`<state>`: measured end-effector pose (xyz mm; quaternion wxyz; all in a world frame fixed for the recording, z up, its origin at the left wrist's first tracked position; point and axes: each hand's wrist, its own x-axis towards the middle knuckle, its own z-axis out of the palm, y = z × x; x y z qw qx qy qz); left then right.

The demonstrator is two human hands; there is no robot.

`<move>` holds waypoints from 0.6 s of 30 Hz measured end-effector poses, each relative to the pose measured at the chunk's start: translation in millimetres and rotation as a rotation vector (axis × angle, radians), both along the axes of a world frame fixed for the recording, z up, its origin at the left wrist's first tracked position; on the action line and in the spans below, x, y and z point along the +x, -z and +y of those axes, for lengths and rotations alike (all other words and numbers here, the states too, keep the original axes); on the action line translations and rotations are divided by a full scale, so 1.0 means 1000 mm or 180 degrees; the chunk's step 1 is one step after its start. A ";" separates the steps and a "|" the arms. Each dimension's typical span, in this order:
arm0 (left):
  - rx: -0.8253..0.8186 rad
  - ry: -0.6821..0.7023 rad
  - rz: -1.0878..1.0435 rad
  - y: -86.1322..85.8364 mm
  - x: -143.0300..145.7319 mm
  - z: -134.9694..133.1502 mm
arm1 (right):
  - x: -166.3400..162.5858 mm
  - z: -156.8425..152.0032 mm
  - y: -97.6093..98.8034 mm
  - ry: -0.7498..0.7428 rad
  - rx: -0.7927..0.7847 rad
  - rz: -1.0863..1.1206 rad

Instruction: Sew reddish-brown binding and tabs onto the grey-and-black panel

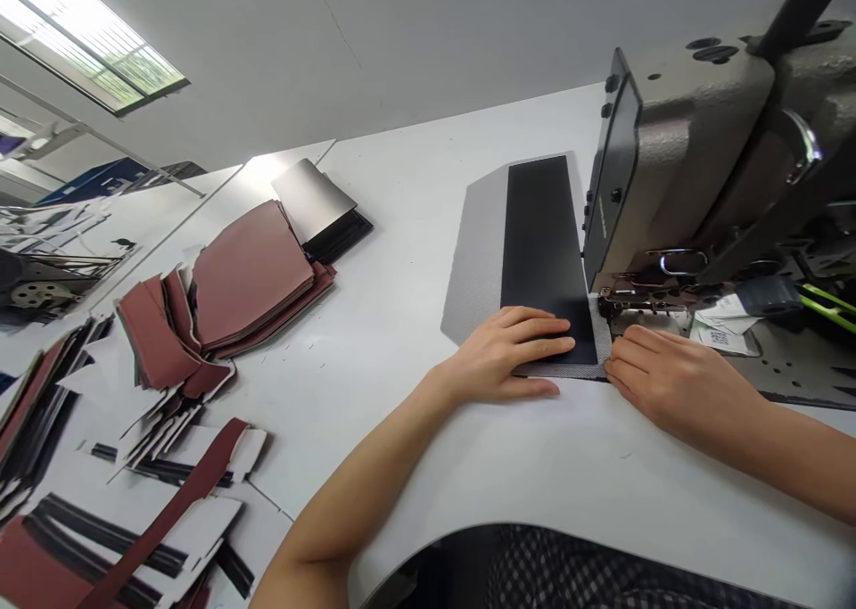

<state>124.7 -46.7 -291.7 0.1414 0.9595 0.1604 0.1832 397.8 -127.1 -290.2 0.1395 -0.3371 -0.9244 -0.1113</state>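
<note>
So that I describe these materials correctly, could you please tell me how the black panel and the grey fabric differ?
The black panel looks smooth, while the grey fabric has a fine texture. The grey fabric is wider than the black panel. The black panel lies on top, the grey fabric beneath. Both lie flat on the white table.

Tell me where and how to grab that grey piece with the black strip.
Probably by the far-left edge of the grey piece, coming from the left, thumb under and fingers on top: it lies thin and flat, that edge is free, the sewing machine crowds its right side, and the left hand covers the near end.
</note>
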 end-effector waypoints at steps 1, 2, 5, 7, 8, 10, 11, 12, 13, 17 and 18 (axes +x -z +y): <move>0.0070 0.0072 -0.0042 0.000 0.001 -0.001 | -0.001 0.000 0.000 0.0017 0.0043 0.0010; 0.0172 0.0119 -0.0079 0.000 0.002 -0.002 | -0.002 -0.001 0.000 0.0041 0.0083 0.0022; 0.0683 0.0125 -0.0138 0.002 0.006 -0.007 | -0.004 -0.001 0.001 0.0131 0.0133 0.0163; 0.1075 0.0024 -0.0148 0.005 0.010 -0.011 | -0.004 -0.003 0.002 0.0212 0.0059 0.0416; 0.1233 -0.0065 -0.0144 0.006 0.012 -0.013 | -0.003 -0.004 0.003 0.0258 -0.0018 0.0558; 0.1444 -0.0334 -0.0136 0.009 0.018 -0.018 | -0.002 -0.007 0.004 0.0388 -0.0142 0.0785; 0.1503 -0.0476 -0.0118 0.010 0.020 -0.020 | -0.002 -0.007 0.005 0.0473 -0.0169 0.0869; 0.1537 -0.0599 -0.0092 0.010 0.022 -0.021 | -0.003 -0.008 0.005 0.0569 -0.0186 0.0951; 0.1535 -0.0699 -0.0061 0.010 0.024 -0.022 | -0.004 -0.008 0.006 0.0671 -0.0229 0.1032; 0.1135 -0.0628 0.0292 0.003 0.025 -0.022 | -0.009 0.000 0.008 0.1144 -0.0903 0.1374; 0.1004 -0.0524 0.0424 0.001 0.024 -0.021 | -0.010 0.003 0.007 0.1270 -0.1123 0.1447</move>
